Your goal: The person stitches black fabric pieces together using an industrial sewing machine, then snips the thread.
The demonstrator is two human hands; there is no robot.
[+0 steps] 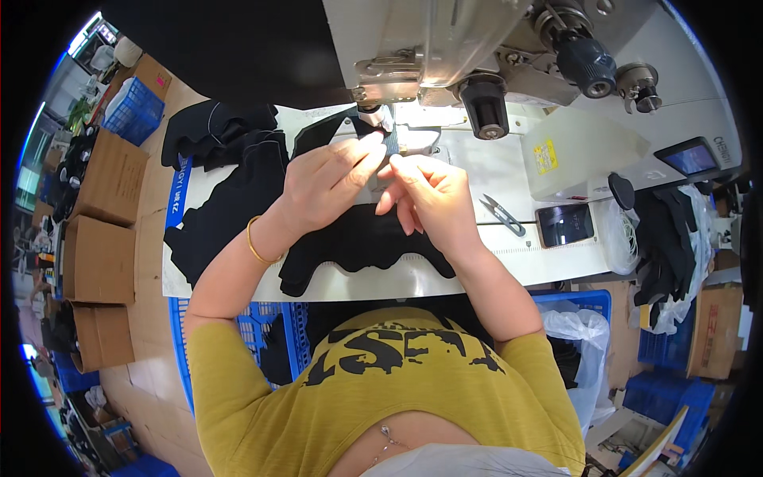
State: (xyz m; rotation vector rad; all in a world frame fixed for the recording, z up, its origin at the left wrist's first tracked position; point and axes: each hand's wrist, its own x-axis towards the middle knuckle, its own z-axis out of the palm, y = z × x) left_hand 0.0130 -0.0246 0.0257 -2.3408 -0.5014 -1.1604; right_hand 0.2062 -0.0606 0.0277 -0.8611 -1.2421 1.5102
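Blk cloth (358,245) | on tbl (505,262) | body-side of L fingers (360,169), R fingers (413,176)

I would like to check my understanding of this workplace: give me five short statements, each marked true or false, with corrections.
1. The left hand and the right hand are both near the sewing machine. True.
2. The gold bracelet is on the right wrist. False: it is on the left wrist.
3. Black fabric lies on the white table. True.
4. The snips lie to the left of both hands. False: they lie to the right.
5. The shirt is blue. False: it is mustard yellow.
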